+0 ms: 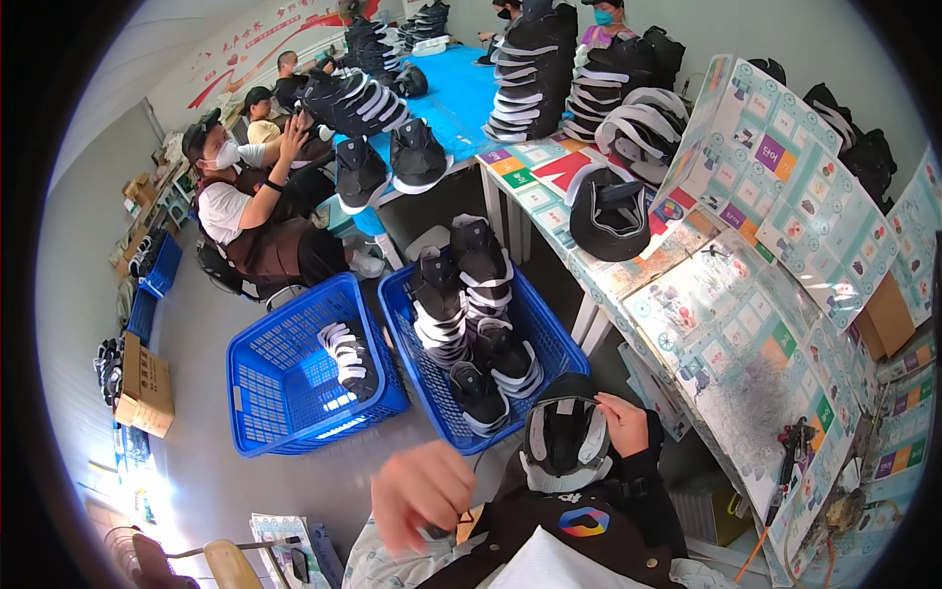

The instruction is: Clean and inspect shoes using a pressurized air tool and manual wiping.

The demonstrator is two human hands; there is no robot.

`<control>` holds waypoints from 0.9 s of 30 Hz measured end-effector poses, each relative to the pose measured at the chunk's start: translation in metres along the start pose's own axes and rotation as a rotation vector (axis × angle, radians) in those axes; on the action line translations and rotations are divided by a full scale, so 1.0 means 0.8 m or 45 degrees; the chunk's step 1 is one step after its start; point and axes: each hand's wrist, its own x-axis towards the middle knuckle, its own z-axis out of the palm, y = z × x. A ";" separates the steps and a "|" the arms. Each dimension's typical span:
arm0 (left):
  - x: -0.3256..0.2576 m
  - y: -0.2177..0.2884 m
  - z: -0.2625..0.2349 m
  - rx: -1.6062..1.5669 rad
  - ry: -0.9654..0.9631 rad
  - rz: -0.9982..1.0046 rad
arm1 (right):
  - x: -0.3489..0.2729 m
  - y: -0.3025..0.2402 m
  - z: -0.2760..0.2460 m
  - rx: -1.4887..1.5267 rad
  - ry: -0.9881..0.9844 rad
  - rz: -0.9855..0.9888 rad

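Observation:
A black cap (564, 437) with a pale grey inner band and a light brim is held in front of my body, its hollow inside facing up. My right hand (626, 424) grips its right edge, with the thumb and fingers closed at the rim. To the left of the cap, my left hand (422, 496) is raised and smeared by motion. Its fingers look curled, and I cannot make out whether anything is in them. Beyond my hands stands a blue basket (549, 339) with stacked black caps (481, 339) that have whitish brims.
Left of it, another blue basket (285, 417) holds one short stack of caps. A worktable (716, 324) covered in printed sheets runs along the right, with a single cap (610, 221) on it. Tall cap stacks (530, 79) stand farther back. A seated co-worker (255, 211) is at left.

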 end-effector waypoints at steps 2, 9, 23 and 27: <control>0.030 0.002 0.020 -0.050 -0.066 -0.030 | 0.004 -0.003 -0.003 0.004 0.009 0.020; -0.068 -0.038 0.039 -1.103 0.924 -0.653 | 0.001 -0.013 -0.005 0.013 0.015 -0.014; -0.203 -0.104 -0.058 0.946 1.065 -1.347 | 0.000 -0.014 0.002 0.008 0.017 -0.012; -0.208 -0.091 -0.091 1.024 1.176 -1.219 | 0.000 -0.013 0.006 0.006 0.007 -0.021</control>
